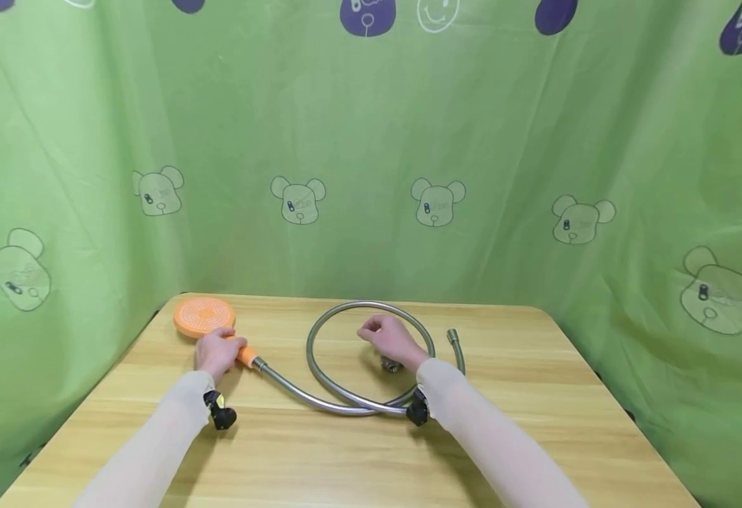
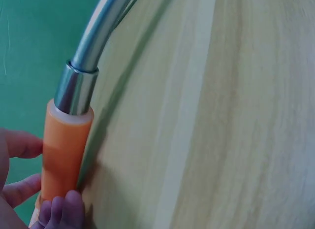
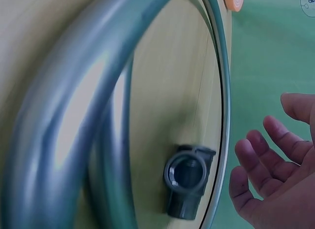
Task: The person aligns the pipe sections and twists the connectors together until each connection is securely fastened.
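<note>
An orange shower head (image 1: 202,316) lies at the table's far left, its perforated face up. My left hand (image 1: 219,351) grips its handle, thumb and fingers around the orange shaft (image 2: 66,150) in the left wrist view. A metal collar (image 2: 76,88) joins the handle to a silver shower hose (image 1: 320,403), which loops across the middle of the table. Over that loop hovers my right hand (image 1: 396,341), fingers loosely curled and holding nothing. Below it, inside the loop, sits a small dark fitting with a round opening (image 3: 187,177), partly hidden by the hand in the head view.
The hose's free end, a metal connector (image 1: 452,337), points away at the right of the loop. A light wooden table (image 1: 320,466) carries everything. Green curtains (image 1: 364,141) with bear prints hang behind it and along both sides.
</note>
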`<state>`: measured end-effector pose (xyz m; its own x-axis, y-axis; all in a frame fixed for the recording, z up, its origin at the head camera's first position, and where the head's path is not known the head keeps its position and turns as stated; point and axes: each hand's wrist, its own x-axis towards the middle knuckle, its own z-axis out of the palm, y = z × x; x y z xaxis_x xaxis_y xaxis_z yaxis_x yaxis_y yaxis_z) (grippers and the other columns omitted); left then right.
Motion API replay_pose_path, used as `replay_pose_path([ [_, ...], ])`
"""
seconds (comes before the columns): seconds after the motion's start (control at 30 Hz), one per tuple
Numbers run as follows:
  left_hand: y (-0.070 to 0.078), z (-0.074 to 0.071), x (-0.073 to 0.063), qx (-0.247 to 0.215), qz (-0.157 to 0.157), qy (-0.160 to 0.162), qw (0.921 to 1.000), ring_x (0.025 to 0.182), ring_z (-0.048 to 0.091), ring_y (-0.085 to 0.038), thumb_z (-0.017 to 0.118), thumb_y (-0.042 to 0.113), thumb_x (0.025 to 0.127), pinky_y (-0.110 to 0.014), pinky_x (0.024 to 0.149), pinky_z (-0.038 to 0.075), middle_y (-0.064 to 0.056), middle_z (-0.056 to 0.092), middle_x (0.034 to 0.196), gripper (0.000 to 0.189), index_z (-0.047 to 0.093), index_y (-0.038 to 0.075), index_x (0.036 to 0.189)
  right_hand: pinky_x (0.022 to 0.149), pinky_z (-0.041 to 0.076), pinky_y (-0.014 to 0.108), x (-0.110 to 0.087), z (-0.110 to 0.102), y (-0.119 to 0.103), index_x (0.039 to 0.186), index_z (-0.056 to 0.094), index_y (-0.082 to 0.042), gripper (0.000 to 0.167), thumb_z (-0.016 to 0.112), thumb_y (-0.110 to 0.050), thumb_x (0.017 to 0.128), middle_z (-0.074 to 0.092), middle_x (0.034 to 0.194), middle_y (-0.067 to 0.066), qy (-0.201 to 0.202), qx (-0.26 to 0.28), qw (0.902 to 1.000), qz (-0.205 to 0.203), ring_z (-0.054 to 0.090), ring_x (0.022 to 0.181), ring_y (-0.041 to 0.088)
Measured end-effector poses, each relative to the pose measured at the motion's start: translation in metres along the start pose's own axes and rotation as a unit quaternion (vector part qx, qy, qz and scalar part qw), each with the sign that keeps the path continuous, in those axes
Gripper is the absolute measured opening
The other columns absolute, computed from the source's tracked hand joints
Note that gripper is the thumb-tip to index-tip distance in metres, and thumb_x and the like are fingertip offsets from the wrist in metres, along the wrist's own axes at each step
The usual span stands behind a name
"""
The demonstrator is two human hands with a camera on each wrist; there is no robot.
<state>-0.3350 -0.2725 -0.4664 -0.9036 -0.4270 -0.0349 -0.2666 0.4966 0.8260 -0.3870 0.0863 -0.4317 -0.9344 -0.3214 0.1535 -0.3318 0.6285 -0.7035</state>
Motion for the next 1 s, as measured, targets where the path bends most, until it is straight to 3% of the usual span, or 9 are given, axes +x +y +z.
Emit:
replay_pose_path([
  [0.13,0.006,-0.002,-0.002,0.031,0.011,0.009,0.9994,0.088,0.065,-0.026,0.067,0.029,0.089,-0.034,0.071,0.048,-0.021,0.063,0.132,0.052,0.062,0.006,0.134,0.083,0.053,0.036,-0.003,-0.008,0.0,0.103,0.072,-0.009,0.019,0.069,-0.026,0.095,0.071,0.098,0.003,0.011,-0.006,0.9999,0.0,0.062,0.087,0.016],
  [0.27,0.013,-0.004,-0.005,0.041,0.013,0.016,0.999,0.121,0.055,-0.036,0.065,0.03,0.09,-0.046,0.096,0.044,-0.023,0.057,0.139,0.049,0.063,0.005,0.133,0.083,0.053,0.035,-0.006,-0.014,0.002,0.103,0.072,-0.009,0.02,0.07,-0.027,0.094,0.072,0.099,0.003,0.016,-0.018,0.9997,0.001,0.063,0.089,0.017],
  [0.33,0.017,-0.004,-0.007,0.045,0.015,0.018,0.9987,0.126,0.051,-0.039,0.065,0.03,0.091,-0.051,0.101,0.042,-0.025,0.055,0.14,0.048,0.063,0.006,0.133,0.082,0.053,0.035,-0.007,-0.018,0.005,0.103,0.072,-0.01,0.02,0.069,-0.028,0.094,0.072,0.1,0.003,0.016,-0.023,0.9996,0.004,0.063,0.091,0.018],
  [0.5,0.025,-0.004,-0.007,0.071,0.035,0.025,0.9966,0.128,0.05,-0.041,0.064,0.032,0.093,-0.054,0.101,0.043,-0.025,0.054,0.14,0.046,0.065,0.008,0.132,0.082,0.054,0.037,-0.009,-0.024,0.013,0.106,0.071,-0.009,0.022,0.067,-0.027,0.095,0.072,0.103,0.004,0.018,-0.028,0.9994,0.009,0.063,0.094,0.019],
  [0.7,0.042,-0.003,-0.009,0.072,0.058,0.003,0.9957,0.124,0.055,-0.04,0.062,0.033,0.095,-0.054,0.099,0.044,-0.021,0.059,0.137,0.045,0.063,0.01,0.133,0.087,0.055,0.039,-0.015,-0.035,0.014,0.112,0.069,-0.005,0.026,0.067,-0.026,0.096,0.071,0.111,0.01,0.012,-0.027,0.9995,0.013,0.065,0.098,0.022],
  [0.87,0.056,0.002,-0.013,0.074,0.098,-0.006,0.9924,0.111,0.061,-0.034,0.061,0.031,0.094,-0.048,0.091,0.048,-0.018,0.067,0.123,0.043,0.064,0.011,0.132,0.097,0.052,0.046,-0.018,-0.041,0.017,0.122,0.067,-0.004,0.035,0.066,-0.028,0.097,0.068,0.124,0.013,0.012,-0.036,0.999,0.024,0.062,0.109,0.027],
  [1.0,0.063,0.009,-0.017,0.076,0.113,-0.024,0.9903,0.109,0.062,-0.034,0.061,0.03,0.094,-0.047,0.091,0.048,-0.017,0.066,0.124,0.043,0.064,0.011,0.133,0.105,0.046,0.051,-0.023,-0.044,0.019,0.129,0.063,-0.003,0.043,0.065,-0.031,0.097,0.063,0.133,0.016,-0.001,-0.04,0.9989,0.026,0.057,0.121,0.035],
])
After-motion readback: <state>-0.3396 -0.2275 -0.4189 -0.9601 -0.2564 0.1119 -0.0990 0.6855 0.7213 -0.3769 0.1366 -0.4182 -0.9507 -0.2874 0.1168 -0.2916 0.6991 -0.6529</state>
